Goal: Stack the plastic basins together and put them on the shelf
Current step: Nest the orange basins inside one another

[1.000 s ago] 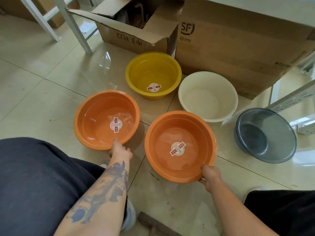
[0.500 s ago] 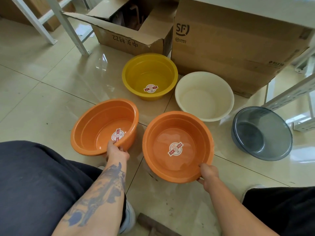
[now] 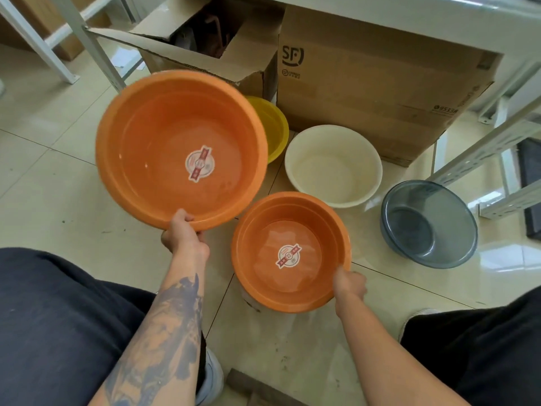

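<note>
My left hand [image 3: 183, 236] grips the near rim of an orange basin [image 3: 152, 136] and holds it in the air, tilted toward me, over the floor. A second orange basin [image 3: 263, 276] rests on the tiles at centre; my right hand [image 3: 349, 284] holds its near right rim. Behind the lifted basin a yellow basin [image 3: 275, 127] is partly hidden. A cream basin [image 3: 333, 165] and a translucent grey basin [image 3: 429, 224] sit on the floor to the right.
Two cardboard boxes stand behind the basins: an open one [image 3: 205, 57] and a large closed one [image 3: 374, 83]. White metal shelf legs [image 3: 82, 39] rise at the left, and shelf rails [image 3: 486, 153] at the right. My knees flank the lower frame.
My left hand has lifted the left orange basin off the floor, up and toward the camera, so it now covers most of the yellow basin. The right hand stays on the other orange basin.
</note>
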